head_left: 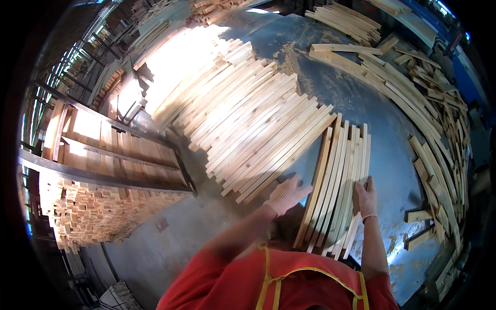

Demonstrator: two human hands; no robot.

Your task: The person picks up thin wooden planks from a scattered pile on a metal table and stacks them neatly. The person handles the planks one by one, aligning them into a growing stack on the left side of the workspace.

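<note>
Several wooden strips (335,181) lie side by side on a blue table (395,165), between the two hands. The left hand (288,195) is loosely open, its fingers toward them; I cannot tell if it touches. The right hand (366,199), also open, stands along their right side, grasping nothing. They are pale, narrow, uneven at the ends. Ahead of the left hand lies a wider row of boards (258,124).
</note>
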